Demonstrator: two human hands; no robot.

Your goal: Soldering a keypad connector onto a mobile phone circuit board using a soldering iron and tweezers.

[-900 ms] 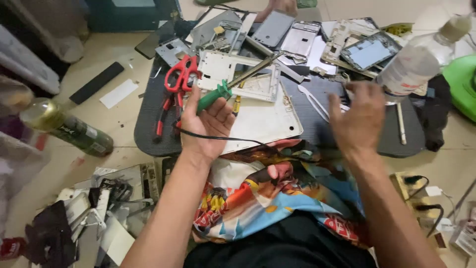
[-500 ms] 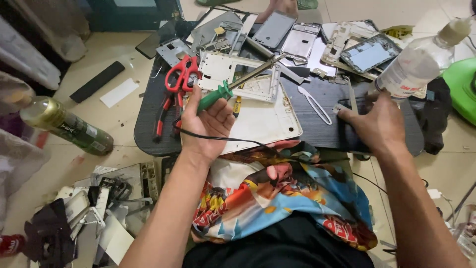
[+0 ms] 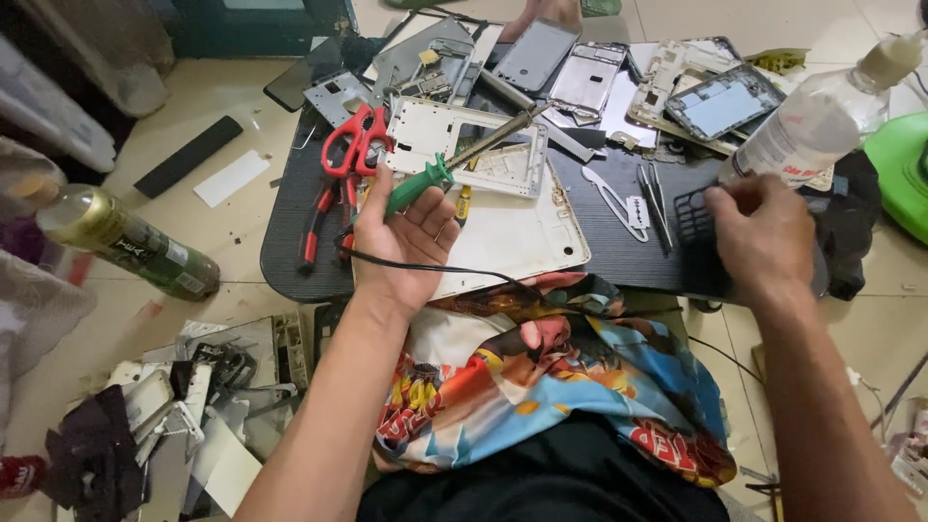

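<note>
— Looking down at the left hand: what does it grip?

— A soldering iron with a green handle. The fingers curl round the handle, palm turned up, and the metal tip slants up and to the right over a white tablet frame. Its black cord loops from the hand down toward the lap.

— And the right hand?

— Knuckles up, fingers bent down onto a black perforated part at the right end of the tabletop. It presses or pinches that piece; I cannot tell whether the fingers wrap under it.

— What lies between the two hands?

— A white back cover flat on the dark tabletop, just beside the left wrist. Farther right, a white plastic pry tool and a pair of tweezers — both near the right hand, not touching it.

— Anything left of the iron?

— Red-handled scissors and red-and-black pliers, close to the left thumb.

— Behind?

— A clutter of tablet housings and screens along the far edge, and a clear plastic bottle tilted just above the right hand. On the tiled floor to the left, a green-gold spray can lies on its side.
</note>
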